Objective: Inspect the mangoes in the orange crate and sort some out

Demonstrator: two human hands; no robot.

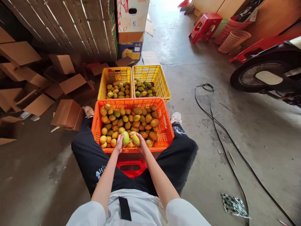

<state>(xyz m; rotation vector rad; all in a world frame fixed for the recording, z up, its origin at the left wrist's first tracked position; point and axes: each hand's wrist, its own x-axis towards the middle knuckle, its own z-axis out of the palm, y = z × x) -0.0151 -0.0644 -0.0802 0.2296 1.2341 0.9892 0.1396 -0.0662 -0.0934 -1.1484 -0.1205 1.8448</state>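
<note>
Between my knees stands an orange plastic crate (166,128) filled with yellow, orange and greenish oval fruits that look like mangoes (136,118). Over its near edge, my left hand (119,143) is closed around a light green mango (125,138). Close beside it, my right hand (142,142) grips a smaller yellow-green mango (136,140). Both fruits are raised just above the heap, a little apart. Past the orange crate are two yellow crates, the left one (101,88) with yellowish mangoes and the right one (166,86) with greener ones.
Open cardboard boxes (68,113) lie scattered at the left. Stacked cartons (133,18) rise behind the yellow crates. A black cable (219,125) runs over the floor at right, near a motorcycle wheel (252,77). Red stools (207,26) and pink baskets (234,40) stand farther back.
</note>
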